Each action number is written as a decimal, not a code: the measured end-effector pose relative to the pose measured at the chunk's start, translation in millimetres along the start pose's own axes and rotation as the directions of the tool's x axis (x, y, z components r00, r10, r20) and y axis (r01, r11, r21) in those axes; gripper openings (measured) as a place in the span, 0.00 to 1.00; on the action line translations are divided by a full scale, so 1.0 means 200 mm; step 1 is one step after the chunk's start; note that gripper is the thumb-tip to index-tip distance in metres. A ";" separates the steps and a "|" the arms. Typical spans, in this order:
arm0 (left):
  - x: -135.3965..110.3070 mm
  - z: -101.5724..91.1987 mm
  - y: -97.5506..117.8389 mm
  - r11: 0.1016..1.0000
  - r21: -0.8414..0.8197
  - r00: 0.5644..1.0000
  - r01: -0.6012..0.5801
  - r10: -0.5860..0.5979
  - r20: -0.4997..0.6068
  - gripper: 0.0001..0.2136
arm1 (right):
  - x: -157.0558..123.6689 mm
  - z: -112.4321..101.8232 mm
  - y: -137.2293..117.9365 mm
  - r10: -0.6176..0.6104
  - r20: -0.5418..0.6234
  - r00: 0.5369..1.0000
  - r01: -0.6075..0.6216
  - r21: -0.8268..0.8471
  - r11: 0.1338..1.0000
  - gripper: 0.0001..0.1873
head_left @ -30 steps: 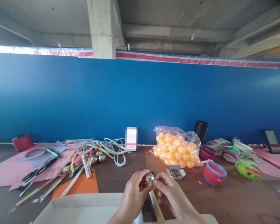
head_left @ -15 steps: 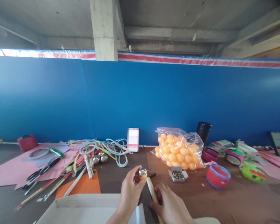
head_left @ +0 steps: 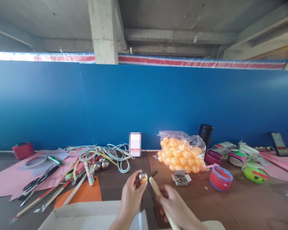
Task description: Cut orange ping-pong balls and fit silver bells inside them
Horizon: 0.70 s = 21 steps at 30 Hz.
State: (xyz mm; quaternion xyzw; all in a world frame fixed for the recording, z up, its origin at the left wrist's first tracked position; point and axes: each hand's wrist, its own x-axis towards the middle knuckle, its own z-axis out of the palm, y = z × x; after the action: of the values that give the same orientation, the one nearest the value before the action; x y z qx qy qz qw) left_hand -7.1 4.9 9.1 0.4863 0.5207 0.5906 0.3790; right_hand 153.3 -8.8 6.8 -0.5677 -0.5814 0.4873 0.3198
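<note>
My left hand point(head_left: 132, 193) pinches a shiny silver metal ball point(head_left: 143, 176) between thumb and fingers. An orange tint shows on the ball's lower part; whether it is a reflection I cannot tell. Just to the right, my right hand point(head_left: 169, 201) is wrapped round the pale handle of a wooden-handled tool point(head_left: 154, 186). Beside the handle's far end is a dark piece, perhaps a hammer head. That end points up toward the ball, with a small gap between them. Beyond my right hand sits a small open box of little metal pieces point(head_left: 181, 179).
A clear bag of orange balls point(head_left: 180, 156) stands behind the small box. Below my left arm lies a white open tray point(head_left: 86, 207). Left are tubes point(head_left: 117, 150), several silver balls point(head_left: 100, 164) and scissors point(head_left: 37, 182); right, a red-and-blue round container point(head_left: 220, 179).
The view has turned slightly to the right. The tool in my right hand has moved a little up and away. My left hand still holds the metal ball, now turned slightly.
</note>
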 end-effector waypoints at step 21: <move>0.04 -0.03 -0.01 0.989 0.126 0.996 0.083 -0.077 -0.050 0.26 | -0.16 -0.01 -0.13 -0.493 -0.112 0.863 0.469 -0.183 0.864 0.09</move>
State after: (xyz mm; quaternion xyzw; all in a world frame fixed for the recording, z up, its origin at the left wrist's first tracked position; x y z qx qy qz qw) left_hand -15.0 10.5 8.2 0.4748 0.5851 0.5511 0.3585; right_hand 151.1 -35.4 38.5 -0.4627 -0.7131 0.3014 0.4320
